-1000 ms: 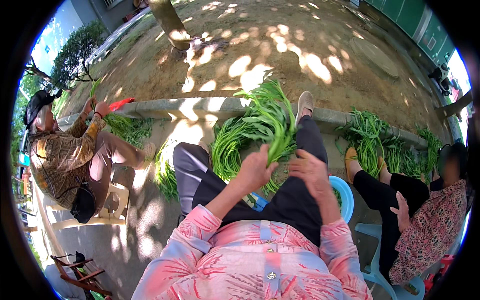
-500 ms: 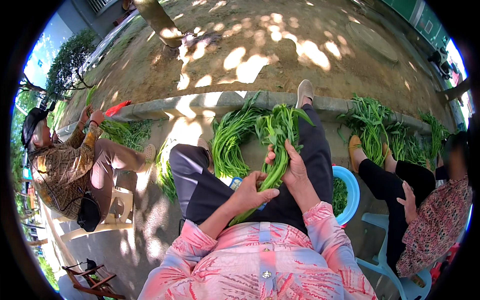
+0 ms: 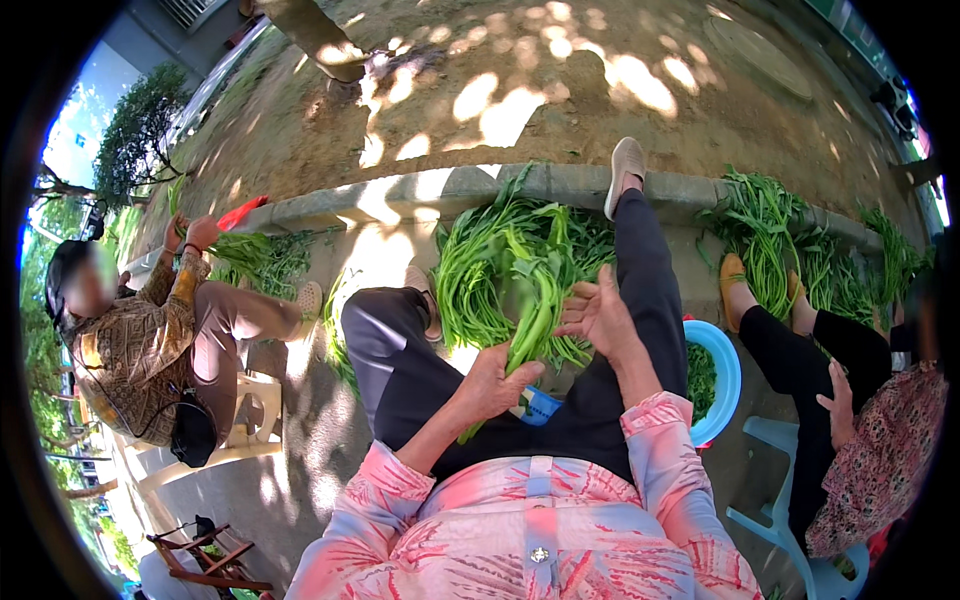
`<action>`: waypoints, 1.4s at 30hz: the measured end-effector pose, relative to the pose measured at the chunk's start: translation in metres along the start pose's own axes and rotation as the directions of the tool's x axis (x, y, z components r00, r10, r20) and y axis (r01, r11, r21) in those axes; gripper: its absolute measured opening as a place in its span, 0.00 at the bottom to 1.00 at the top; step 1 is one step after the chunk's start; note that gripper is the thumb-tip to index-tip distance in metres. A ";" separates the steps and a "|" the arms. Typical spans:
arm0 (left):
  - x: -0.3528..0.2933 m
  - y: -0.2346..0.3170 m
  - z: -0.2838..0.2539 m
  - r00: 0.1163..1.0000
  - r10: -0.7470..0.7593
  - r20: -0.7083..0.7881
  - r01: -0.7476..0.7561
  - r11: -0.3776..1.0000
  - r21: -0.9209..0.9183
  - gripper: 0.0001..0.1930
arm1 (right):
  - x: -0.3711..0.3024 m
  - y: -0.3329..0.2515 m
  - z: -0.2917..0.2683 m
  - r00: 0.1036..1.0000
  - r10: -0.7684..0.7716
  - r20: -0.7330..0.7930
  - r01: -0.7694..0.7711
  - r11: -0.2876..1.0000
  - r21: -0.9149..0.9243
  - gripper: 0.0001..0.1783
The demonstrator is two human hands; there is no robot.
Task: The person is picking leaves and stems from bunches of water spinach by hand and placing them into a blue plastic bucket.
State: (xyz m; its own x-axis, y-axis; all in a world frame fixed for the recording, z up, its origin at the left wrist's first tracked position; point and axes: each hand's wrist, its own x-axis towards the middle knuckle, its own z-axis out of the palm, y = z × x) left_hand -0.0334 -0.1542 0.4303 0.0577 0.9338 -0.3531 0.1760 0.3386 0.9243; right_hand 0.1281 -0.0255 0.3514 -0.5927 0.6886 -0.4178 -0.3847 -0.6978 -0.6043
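My left hand is closed round the lower stems of a bunch of long leafy greens, held above my lap with its leafy tops pointing away from me. Just right of the bunch is my right hand, fingers apart and nothing held in it. Beyond, on the pavement between my feet, lies a bigger heap of the same greens. A small blue thing shows between my thighs, partly covered, and I cannot tell what it is.
By my right leg stands a light-blue basin with cut greens inside. A stone kerb runs across ahead. At left, a seated person holds greens; at right, another sits on a blue plastic chair. A wooden folding stool is lower left.
My right hand has let go of the bunch and opened, moving slightly right. The left hand keeps its grip on the stems. The whole view has shifted a little.
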 end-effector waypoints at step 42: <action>0.027 -0.020 0.002 0.956 0.174 -0.235 -0.207 0.970 -0.124 0.17 | -0.005 -0.011 -0.015 0.954 -0.295 -0.054 0.288 0.852 0.437 0.05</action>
State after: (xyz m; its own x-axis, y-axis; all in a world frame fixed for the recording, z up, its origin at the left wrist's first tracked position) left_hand -0.0336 -0.1359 0.4023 -0.1450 0.9791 -0.1428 0.0371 0.1496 0.9881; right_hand 0.1456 -0.0185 0.3501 -0.4139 0.8735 -0.2564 -0.8079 -0.4823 -0.3388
